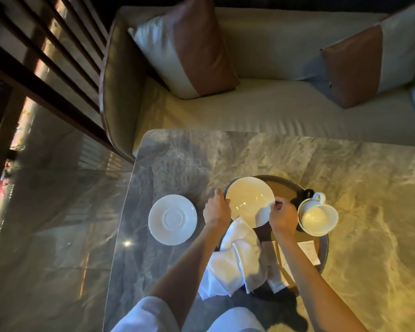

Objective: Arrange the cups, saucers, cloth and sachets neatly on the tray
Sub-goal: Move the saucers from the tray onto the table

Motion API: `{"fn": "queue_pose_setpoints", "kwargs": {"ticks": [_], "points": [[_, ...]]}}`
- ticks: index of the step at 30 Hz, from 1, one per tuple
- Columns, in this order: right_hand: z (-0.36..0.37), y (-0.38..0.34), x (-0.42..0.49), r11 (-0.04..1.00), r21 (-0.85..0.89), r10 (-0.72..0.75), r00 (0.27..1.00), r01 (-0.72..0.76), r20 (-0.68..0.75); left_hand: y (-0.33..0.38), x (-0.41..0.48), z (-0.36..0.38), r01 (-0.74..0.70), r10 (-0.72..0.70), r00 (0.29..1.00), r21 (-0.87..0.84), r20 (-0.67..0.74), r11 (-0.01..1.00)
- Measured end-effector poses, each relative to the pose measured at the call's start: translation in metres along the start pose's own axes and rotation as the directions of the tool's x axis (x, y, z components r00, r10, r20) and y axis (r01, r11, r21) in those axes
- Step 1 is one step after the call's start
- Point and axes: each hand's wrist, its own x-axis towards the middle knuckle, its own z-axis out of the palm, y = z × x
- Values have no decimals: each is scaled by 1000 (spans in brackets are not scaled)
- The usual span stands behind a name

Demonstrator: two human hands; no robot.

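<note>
Left hand (217,208) and right hand (282,218) pinch a saucer (248,200) by opposite edges, apparently to lower it level onto the tray (288,181) beneath.

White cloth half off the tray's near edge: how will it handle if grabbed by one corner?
Probably floppy: the cloth lies in soft folds and drapes over the tray rim onto the table. Likely light, so one pinch should lift it, though it would sag and unfold. Not fragile or apt to roll.
</note>
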Motion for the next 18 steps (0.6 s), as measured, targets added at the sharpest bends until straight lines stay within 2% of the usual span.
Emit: {"fn": "queue_pose_setpoints", "kwargs": {"ticks": [4, 7, 11, 15, 18], "points": [[-1, 3, 2, 998, 60, 23, 999, -25, 34, 5, -3, 8, -32, 32, 999, -151, -2, 988], [-10, -4, 4, 993, 111, -43, 999, 42, 9, 10, 0, 3, -32, 10, 996, -267, -86, 963], [-33, -37, 6, 960, 237, -140, 989, 147, -46, 25, 10, -30, -119, 47, 978, -350, -205, 929], [-43, -75, -9, 909, 371, -209, 978, 189, 14, 14, 11, -78, -116, 5, 973, -471, -230, 875], [-28, -89, -43, 874, 458, -241, 963, 161, 121, -28, -8, -104, -76, -76, 966, -554, -247, 829]]}}
